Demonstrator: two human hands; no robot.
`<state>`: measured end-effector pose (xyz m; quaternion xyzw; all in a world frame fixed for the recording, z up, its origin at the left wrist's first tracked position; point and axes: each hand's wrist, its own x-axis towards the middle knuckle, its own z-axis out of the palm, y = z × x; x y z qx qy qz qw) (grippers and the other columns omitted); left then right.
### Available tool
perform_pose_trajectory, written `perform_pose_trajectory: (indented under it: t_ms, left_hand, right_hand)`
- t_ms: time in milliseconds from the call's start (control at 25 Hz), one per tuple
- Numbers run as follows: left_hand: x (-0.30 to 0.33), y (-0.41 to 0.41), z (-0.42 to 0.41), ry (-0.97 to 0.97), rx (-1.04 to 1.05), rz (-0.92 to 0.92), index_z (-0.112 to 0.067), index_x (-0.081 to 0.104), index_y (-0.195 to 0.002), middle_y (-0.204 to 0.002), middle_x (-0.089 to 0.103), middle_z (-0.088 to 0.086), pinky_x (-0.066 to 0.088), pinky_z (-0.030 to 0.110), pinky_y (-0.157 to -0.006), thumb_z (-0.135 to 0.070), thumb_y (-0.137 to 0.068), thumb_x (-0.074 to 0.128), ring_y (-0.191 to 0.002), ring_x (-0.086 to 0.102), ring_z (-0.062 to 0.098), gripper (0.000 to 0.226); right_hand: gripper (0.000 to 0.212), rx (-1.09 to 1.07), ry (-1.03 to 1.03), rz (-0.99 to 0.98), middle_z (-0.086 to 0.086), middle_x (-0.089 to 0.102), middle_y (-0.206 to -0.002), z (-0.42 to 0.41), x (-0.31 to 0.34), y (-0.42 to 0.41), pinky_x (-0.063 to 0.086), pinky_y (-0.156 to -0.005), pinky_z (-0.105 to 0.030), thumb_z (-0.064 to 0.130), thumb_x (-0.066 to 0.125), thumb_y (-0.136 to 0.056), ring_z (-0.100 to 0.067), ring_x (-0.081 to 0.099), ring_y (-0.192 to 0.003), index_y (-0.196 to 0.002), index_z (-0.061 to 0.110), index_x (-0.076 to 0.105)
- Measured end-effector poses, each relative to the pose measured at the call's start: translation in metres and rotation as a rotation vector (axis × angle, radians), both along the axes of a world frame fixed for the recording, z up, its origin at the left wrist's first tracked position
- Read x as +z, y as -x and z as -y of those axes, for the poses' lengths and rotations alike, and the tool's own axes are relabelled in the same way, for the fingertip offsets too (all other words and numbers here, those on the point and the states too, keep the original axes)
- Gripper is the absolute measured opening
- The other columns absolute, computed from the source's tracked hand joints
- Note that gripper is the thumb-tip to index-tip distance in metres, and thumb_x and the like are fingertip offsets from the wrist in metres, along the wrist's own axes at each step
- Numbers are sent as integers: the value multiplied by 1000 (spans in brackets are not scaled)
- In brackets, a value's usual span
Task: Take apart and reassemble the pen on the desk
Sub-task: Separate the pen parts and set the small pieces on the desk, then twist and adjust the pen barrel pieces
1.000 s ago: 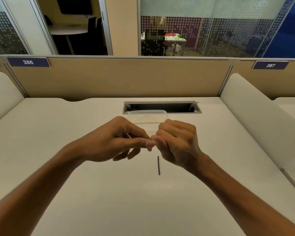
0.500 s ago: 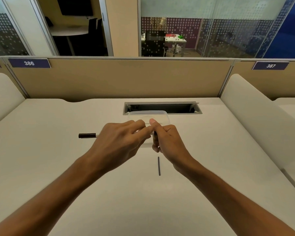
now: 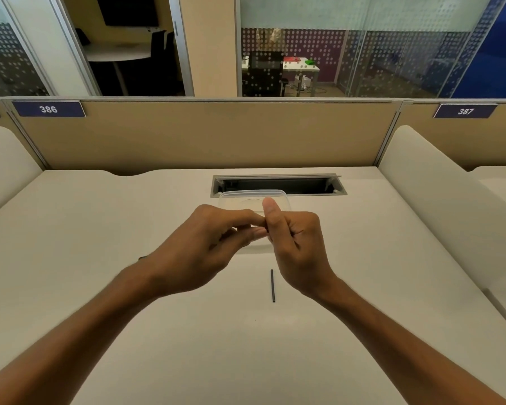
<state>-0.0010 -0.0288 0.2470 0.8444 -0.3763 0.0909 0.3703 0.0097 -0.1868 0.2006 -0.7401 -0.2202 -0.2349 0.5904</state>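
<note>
My left hand [image 3: 205, 249] and my right hand [image 3: 292, 241] meet fingertip to fingertip above the middle of the desk. Both pinch a small pen part [image 3: 265, 229], which the fingers hide almost fully. My right thumb points up and its other fingers are curled. A thin dark refill rod [image 3: 272, 285] lies on the desk just below my right hand, pointing toward me. Behind my left wrist only the dark tip of the pen barrel [image 3: 142, 257] shows on the desk.
A clear plastic container [image 3: 246, 197] sits right behind the hands. Behind it is an open cable slot [image 3: 278, 185] in the white desk [image 3: 246, 346]. Beige partitions close off the back, and white curved dividers [image 3: 438, 194] stand on both sides.
My hands turned: the right thumb rose upright and the left hand shifted lower, now covering most of the pen barrel that showed on the desk half a second ago. The refill rod stayed put.
</note>
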Motion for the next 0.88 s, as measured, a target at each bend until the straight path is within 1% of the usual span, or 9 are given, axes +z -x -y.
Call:
perform_pose_trajectory:
  t_ms: [80, 120, 200, 280, 400, 520, 600, 760, 880]
  left_hand:
    - [6, 1, -2, 22, -63, -62, -22, 69, -106, -73, 62, -33, 43, 11, -59, -16, -96, 53, -63, 58, 1, 19]
    - [8, 2, -2, 16, -74, -53, -22, 68, -104, -71, 59, -35, 39, 6, -58, -14, -96, 54, -61, 55, -2, 18]
    - [10, 1, -4, -3, -44, -4, -17, 69, -103, -69, 58, -35, 35, 4, -57, -16, -95, 55, -58, 52, -3, 16]
    - [9, -2, -7, -38, 21, 60, -14, 71, -104, -70, 59, -31, 36, 7, -58, -22, -95, 56, -61, 54, -1, 19]
    - [5, -4, -13, -131, 71, 132, -14, 69, -102, -76, 57, -21, 39, 13, -59, -28, -94, 55, -66, 56, 4, 21]
    - [0, -4, -15, -195, 89, 170, -14, 69, -101, -75, 51, -16, 35, 14, -60, -26, -93, 54, -64, 52, 2, 21]
    - [-1, -4, -15, -211, 96, 175, -14, 69, -101, -75, 50, -13, 34, 17, -58, -26, -93, 53, -64, 49, 4, 22]
    - [-3, -4, -15, -235, 144, 224, -18, 67, -109, -77, 47, -16, 42, 35, -51, -29, -96, 48, -62, 43, 9, 26]
    - [-4, -4, -15, -246, 179, 232, -24, 66, -114, -79, 48, -21, 43, 33, -50, -35, -96, 46, -62, 41, 6, 29]
  right_hand:
    - [43, -3, 75, 136, 16, 32, -49, 3, 6, 0, 24, -46, -10, 17, 42, -98, 2, 34, -42, -55, 20, 41]
    - [41, -12, 110, 174, 13, 34, -50, 5, 7, 0, 25, -47, -11, 17, 41, -98, 2, 35, -44, -57, 18, 44]
    - [40, -29, 165, 172, 5, 43, -54, 8, 7, -3, 32, -47, -19, 21, 41, -98, -6, 43, -49, -61, 12, 51]
    - [35, -31, 185, 82, 4, 52, -59, 10, 6, -3, 40, -50, -24, 28, 45, -98, -12, 52, -57, -68, 15, 55]
    - [25, 15, 150, -55, 14, 56, -64, 12, 5, -1, 46, -57, -18, 30, 50, -97, -7, 57, -66, -72, 28, 55]
    - [23, 43, 134, -139, 12, 61, -66, 17, 3, 0, 51, -63, -27, 34, 50, -94, -7, 60, -68, -74, 28, 59]
    - [20, 59, 128, -164, 13, 64, -70, 20, 4, 3, 51, -61, -21, 39, 52, -93, -7, 62, -72, -78, 28, 61]
    - [10, 93, 89, -172, 22, 67, -76, 27, 8, 6, 49, -61, -12, 42, 59, -87, -4, 65, -82, -82, 34, 64]
    - [4, 86, 80, -168, 28, 68, -83, 33, 8, 6, 49, -66, -9, 38, 64, -83, -2, 65, -90, -86, 36, 66]
